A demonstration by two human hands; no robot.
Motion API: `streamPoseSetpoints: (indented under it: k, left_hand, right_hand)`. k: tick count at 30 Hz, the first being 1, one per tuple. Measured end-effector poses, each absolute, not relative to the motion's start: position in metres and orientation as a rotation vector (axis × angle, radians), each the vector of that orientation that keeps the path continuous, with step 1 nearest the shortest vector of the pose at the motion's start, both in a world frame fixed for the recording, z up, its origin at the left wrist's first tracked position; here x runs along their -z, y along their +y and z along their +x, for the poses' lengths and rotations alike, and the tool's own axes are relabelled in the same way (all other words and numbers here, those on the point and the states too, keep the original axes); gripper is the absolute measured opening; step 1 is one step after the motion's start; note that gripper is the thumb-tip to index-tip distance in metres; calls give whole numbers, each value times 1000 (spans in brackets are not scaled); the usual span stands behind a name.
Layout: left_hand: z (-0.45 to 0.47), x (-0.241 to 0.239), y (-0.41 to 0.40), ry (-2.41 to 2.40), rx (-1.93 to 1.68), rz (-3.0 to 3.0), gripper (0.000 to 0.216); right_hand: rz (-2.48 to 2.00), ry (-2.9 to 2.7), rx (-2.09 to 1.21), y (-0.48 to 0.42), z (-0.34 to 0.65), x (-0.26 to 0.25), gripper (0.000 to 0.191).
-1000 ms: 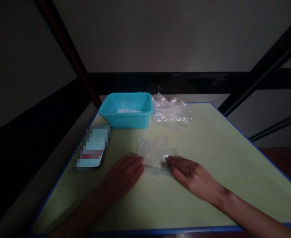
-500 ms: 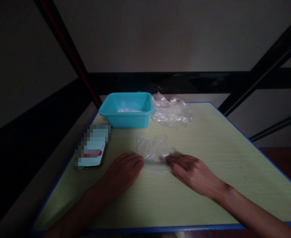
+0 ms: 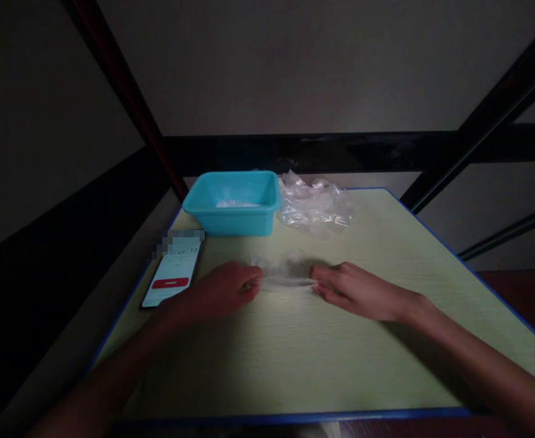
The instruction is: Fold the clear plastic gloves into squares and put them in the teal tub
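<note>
A clear plastic bag (image 3: 286, 281) stretches between my two hands, its near edge pulled into a straight band over the table. My left hand (image 3: 228, 288) pinches the left end of that edge between thumb and fingers. At the other end, my right hand (image 3: 352, 289) is closed on the right corner. The bag's far part is crumpled and slightly blurred. Beyond it, a heap of crumpled clear plastic bags (image 3: 317, 207) lies beside a turquoise plastic basin (image 3: 235, 222), which has some whitish clear plastic inside.
A phone (image 3: 173, 271) with a lit screen lies at the table's left side, close to my left forearm. The pale wood-look table (image 3: 294, 365) has a blue edge. A wall with dark trim stands right behind it.
Both hands have risen off the table and closed on the bag's near edge, lifting it and drawing it taut. Before, the bag lay flat with my fingers resting at its sides.
</note>
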State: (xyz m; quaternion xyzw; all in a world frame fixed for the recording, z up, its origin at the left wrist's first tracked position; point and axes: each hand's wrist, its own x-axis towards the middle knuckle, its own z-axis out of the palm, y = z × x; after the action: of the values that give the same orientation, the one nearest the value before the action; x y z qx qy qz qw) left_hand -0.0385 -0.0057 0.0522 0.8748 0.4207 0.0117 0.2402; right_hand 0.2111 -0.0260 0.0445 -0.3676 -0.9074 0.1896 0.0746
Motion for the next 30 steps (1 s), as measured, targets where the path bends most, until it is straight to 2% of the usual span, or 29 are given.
streamPoseSetpoints:
  k: [5,11,14,30]
  left_hand:
    - [-40,-52,20,988,-60,2177,17]
    - [-38,-40,42,879,-57,1805,13]
    - [-37,-36,48,891,-55,1675,13]
    - [-29,-28,52,1192,-122,1344,9]
  right_hand:
    - [-1006,-2620,-857,-9,213,-50,14]
    - [-889,-2216,-1613,16,213,-38,13]
    - [-920,-2023,-1861,26,212,-30,13]
    - [-1326,-1697,-1791,30,202,-15,16]
